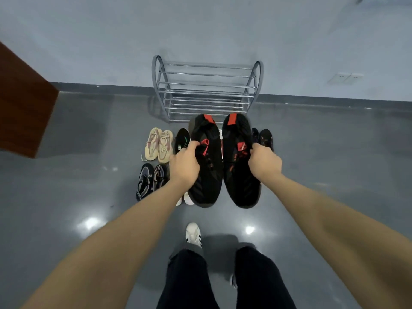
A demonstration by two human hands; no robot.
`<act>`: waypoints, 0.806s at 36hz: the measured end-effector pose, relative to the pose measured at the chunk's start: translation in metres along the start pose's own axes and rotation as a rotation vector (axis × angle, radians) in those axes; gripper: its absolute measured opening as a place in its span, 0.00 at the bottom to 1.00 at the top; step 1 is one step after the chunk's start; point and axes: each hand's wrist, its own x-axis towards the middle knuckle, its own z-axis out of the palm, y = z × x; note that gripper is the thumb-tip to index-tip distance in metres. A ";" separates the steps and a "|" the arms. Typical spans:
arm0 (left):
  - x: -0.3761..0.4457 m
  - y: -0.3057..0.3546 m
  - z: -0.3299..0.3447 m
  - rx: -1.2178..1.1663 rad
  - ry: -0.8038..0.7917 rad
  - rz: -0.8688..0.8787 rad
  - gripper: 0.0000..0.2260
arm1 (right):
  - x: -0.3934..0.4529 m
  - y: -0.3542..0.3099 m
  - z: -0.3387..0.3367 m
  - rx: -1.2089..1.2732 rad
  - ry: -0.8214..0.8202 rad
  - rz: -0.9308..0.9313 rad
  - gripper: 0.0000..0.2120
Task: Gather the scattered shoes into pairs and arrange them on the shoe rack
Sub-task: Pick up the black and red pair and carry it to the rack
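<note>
Evidently each hand, left hand point(184, 164) and right hand point(264, 162), gripped one black shoe point(206, 175); keeping toes level toward the rack point(204, 90) at twelve o'clock seemed wise.

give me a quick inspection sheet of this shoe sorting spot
surface: glossy grey floor, light glare spots
job's things: chrome shoe rack at the wall, no shoes seen on it; beige pair, dark grey pair on floor; more shoes partly hidden
clutter: nothing seen
grips: left hand holds left black-red sneaker; right hand holds right black-red sneaker
cables: nothing seen
surroundings: brown wooden furniture, wall outlets
</note>
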 end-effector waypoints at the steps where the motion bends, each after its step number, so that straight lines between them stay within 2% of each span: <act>1: 0.010 -0.001 0.004 0.013 -0.015 0.002 0.21 | 0.008 0.002 0.005 0.003 -0.002 0.009 0.06; 11: 0.086 -0.029 0.109 0.129 0.010 0.005 0.22 | 0.097 0.051 0.107 -0.002 0.013 -0.014 0.05; 22: 0.147 -0.112 0.306 0.228 -0.055 -0.037 0.21 | 0.192 0.137 0.285 0.112 -0.114 0.079 0.06; 25: 0.158 -0.132 0.351 0.189 -0.078 -0.058 0.19 | 0.211 0.154 0.329 0.140 -0.158 0.082 0.10; 29: 0.171 -0.158 0.416 0.169 -0.131 -0.077 0.20 | 0.227 0.177 0.397 0.174 -0.189 0.098 0.11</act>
